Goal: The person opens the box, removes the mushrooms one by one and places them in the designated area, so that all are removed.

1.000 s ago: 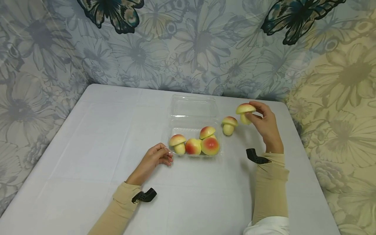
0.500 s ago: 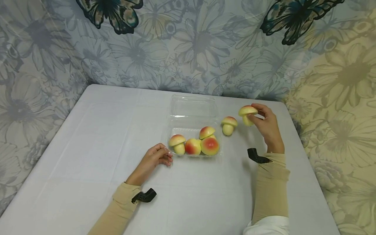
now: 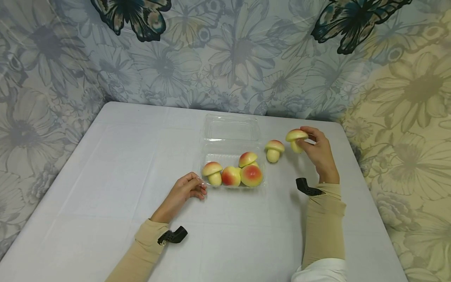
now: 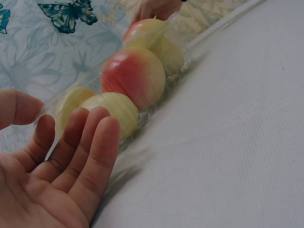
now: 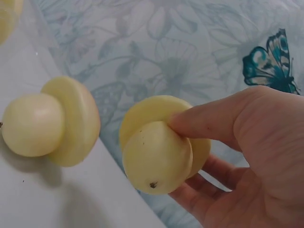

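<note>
My right hand (image 3: pixel 320 150) pinches a toy mushroom (image 3: pixel 295 135), its cap yellow with a red blush, above the far right of the table. In the right wrist view the thumb lies on the held mushroom's pale stem (image 5: pixel 156 159), and the other fingers are behind it. A second mushroom (image 3: pixel 274 151) stands on the table just left of it. Several more lie in the clear hinged plastic container (image 3: pixel 218 150), including a red-topped one (image 3: pixel 251 175). My left hand (image 3: pixel 184 188) holds the container's near left corner between thumb and index finger (image 4: pixel 45 130), the other fingers loosely bent.
The container's raised lid (image 3: pixel 231 128) extends toward the back of the white-covered table (image 3: pixel 105 176). Behind the table hangs floral wall covering (image 3: pixel 243 51) with dark butterflies. A black wrist camera (image 3: pixel 172 235) sits on each tan sleeve.
My right hand has lowered slightly and shifted a touch to the right, carrying the mushroom with it. The left hand and the container stay where they were.
</note>
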`<state>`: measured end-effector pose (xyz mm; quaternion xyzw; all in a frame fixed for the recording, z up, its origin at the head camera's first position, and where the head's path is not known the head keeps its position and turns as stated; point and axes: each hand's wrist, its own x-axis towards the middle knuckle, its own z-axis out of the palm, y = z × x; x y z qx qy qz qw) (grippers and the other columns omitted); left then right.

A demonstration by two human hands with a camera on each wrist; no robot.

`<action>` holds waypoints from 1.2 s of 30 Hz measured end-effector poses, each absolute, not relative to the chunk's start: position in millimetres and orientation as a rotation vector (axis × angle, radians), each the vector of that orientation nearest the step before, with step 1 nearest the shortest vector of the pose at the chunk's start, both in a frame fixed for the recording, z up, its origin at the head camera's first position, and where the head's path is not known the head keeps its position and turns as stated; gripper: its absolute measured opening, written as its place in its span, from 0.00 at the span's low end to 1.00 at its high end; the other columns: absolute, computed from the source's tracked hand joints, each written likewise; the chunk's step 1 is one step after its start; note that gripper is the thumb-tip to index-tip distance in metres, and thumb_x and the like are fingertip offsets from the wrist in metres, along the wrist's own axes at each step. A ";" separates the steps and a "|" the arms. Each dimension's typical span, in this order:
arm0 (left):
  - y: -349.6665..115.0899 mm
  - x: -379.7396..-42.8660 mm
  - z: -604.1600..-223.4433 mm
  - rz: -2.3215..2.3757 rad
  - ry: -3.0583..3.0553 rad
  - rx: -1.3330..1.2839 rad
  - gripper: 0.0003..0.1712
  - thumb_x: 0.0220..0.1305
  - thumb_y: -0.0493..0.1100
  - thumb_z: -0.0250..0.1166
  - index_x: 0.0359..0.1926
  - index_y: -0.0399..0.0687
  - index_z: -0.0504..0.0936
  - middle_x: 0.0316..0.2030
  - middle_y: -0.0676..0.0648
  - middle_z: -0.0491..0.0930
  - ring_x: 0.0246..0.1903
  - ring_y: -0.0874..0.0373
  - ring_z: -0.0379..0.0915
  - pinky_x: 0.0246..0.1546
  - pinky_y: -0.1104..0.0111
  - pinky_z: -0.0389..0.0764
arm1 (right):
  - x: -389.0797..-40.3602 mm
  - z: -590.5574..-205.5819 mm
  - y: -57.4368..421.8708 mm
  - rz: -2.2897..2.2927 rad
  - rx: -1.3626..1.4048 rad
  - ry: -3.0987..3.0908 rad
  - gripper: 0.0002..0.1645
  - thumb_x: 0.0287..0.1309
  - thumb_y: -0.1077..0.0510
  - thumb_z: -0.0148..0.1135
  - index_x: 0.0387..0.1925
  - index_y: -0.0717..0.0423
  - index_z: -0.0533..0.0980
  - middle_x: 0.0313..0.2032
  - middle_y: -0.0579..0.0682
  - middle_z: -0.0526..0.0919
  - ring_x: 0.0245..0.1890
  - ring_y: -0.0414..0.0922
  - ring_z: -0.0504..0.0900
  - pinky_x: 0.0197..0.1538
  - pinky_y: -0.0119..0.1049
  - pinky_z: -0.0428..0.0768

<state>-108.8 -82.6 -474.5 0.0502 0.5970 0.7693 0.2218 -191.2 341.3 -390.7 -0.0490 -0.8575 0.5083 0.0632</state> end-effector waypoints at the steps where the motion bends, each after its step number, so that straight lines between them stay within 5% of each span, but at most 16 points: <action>1: -82.8 -108.7 -474.7 2.127 1.650 0.145 0.08 0.76 0.42 0.53 0.39 0.42 0.73 0.37 0.43 0.81 0.35 0.57 0.81 0.38 0.68 0.87 | -191.6 -391.4 341.7 1.532 -0.149 -2.599 0.33 0.68 0.58 0.61 0.71 0.61 0.66 0.69 0.55 0.64 0.63 0.43 0.69 0.49 0.13 0.75; 8: -83.5 -108.4 -474.6 2.125 1.652 0.164 0.08 0.77 0.43 0.53 0.39 0.43 0.73 0.37 0.45 0.80 0.35 0.57 0.81 0.38 0.68 0.87 | -193.1 -395.0 343.7 1.533 -0.160 -2.629 0.33 0.69 0.60 0.59 0.72 0.62 0.64 0.73 0.61 0.59 0.69 0.55 0.65 0.46 0.11 0.74; 36: -84.7 -109.7 -475.9 2.118 1.652 0.159 0.08 0.77 0.43 0.53 0.39 0.43 0.73 0.39 0.42 0.80 0.35 0.57 0.81 0.39 0.68 0.86 | -197.7 -407.3 346.1 1.467 -0.195 -2.736 0.32 0.69 0.62 0.59 0.71 0.63 0.65 0.73 0.63 0.62 0.70 0.60 0.65 0.47 0.18 0.70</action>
